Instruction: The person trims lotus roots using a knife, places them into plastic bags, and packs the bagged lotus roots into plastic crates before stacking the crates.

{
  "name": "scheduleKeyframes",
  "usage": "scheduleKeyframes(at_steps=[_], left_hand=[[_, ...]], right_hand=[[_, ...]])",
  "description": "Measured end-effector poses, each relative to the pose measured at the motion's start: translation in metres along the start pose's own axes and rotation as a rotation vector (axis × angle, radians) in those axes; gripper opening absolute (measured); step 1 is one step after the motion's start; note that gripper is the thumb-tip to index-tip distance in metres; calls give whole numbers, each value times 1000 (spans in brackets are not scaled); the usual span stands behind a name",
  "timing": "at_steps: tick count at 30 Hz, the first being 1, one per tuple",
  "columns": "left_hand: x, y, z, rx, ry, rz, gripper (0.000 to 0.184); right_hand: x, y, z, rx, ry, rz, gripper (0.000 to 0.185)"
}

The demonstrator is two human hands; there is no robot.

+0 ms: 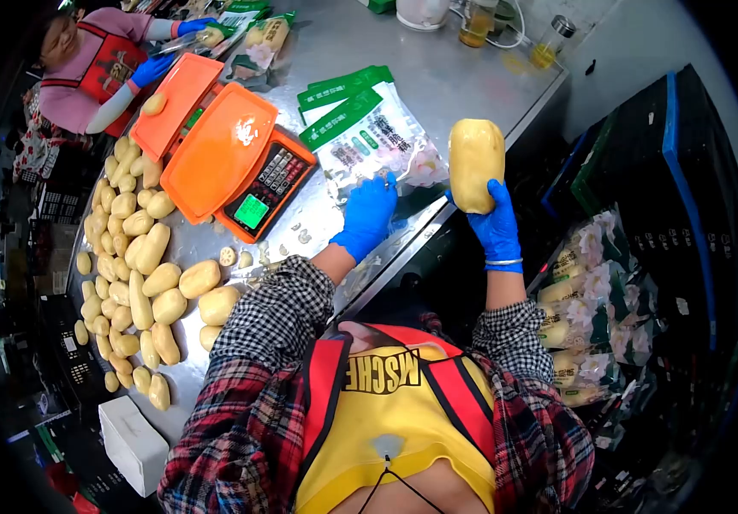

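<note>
My right hand (496, 224), in a blue glove, holds up a large pale-yellow peeled root piece (477, 167) past the table's edge. My left hand (367, 214), also gloved in blue, rests at the lower edge of printed plastic bags (377, 141) with green tops; its fingers are bent, and whether they grip anything is hidden. Left of the bags stands an orange scale (223, 158) with a lit green display and an empty tray. Many similar yellow pieces (153, 248) lie on the metal table beside the scale.
Across the table a co-worker (99, 64) in blue gloves handles a bag near a second orange scale (176, 107). Filled bags (587, 308) are stacked at the right by dark crates (651, 163). A white box (133, 444) sits lower left; jars (551, 43) stand at the back.
</note>
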State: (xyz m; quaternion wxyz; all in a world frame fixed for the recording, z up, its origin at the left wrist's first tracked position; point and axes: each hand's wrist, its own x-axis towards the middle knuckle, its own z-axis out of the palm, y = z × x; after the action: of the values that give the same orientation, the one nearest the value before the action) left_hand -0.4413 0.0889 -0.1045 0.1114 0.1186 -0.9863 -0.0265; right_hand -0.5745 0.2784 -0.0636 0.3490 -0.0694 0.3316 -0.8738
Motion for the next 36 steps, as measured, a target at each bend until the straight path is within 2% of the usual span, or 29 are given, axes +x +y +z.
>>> scheduleKeyframes(at_steps=[3, 5, 7, 8, 11, 12, 16, 18, 19, 20, 21, 22, 23, 24, 25, 27, 30, 33, 34, 36], left_hand=[[4, 14, 5, -59, -213, 17, 62], [0, 13, 21, -69, -180, 105, 54], [-5, 23, 9, -132, -156, 146, 49], [-7, 23, 15, -176, -110, 138, 39], [-6, 21, 34, -208, -184, -6, 30], [-4, 22, 33, -179, -236, -18, 21], [-6, 23, 39, -152, -252, -63, 15], [-6, 11, 49, -349, -98, -160, 14], [0, 12, 32, -452, -28, -208, 15], [4, 11, 14, -864, -163, -420, 19], [9, 3, 23, -1035, -202, -649, 22], [11, -5, 14, -1052, -152, -522, 22], [19, -10, -10, -888, -195, -384, 22], [22, -15, -2, -1042, -92, -425, 20], [28, -19, -22, -1145, -239, -608, 19], [32, -21, -33, -1244, 0, -642, 17], [37, -32, -40, -1373, 29, -776, 15], [41, -28, -43, -1163, 155, -645, 19], [44, -18, -49, -865, 180, -584, 15], [45, -9, -52, -588, 282, -245, 11]], right_hand=[[-1, 12, -42, 177, 34, 104, 67], [-2, 17, -43, 259, 31, 169, 68], [0, 20, -40, 260, 41, 204, 70], [3, 21, -39, 259, 53, 219, 71], [16, 33, -47, 314, -23, 298, 73], [18, 34, -44, 316, -41, 312, 73], [28, 38, -40, 288, -78, 331, 71], [30, 36, -29, 282, -150, 334, 70], [31, 37, -24, 280, -177, 336, 69], [32, 40, -21, 332, -179, 365, 66], [33, 40, -16, 298, -183, 397, 65], [34, 41, -8, 284, -229, 408, 64], [34, 42, -1, 269, -275, 420, 63], [34, 44, 3, 267, -301, 440, 63], [34, 45, 4, 266, -337, 455, 64], [30, 49, 0, 248, -325, 436, 68], [14, 39, 1, 136, -331, 371, 74], [3, 32, -4, -174, -299, 302, 75], [2, 25, 0, -275, -304, 287, 71], [7, 26, 1, -293, -233, 316, 68]])
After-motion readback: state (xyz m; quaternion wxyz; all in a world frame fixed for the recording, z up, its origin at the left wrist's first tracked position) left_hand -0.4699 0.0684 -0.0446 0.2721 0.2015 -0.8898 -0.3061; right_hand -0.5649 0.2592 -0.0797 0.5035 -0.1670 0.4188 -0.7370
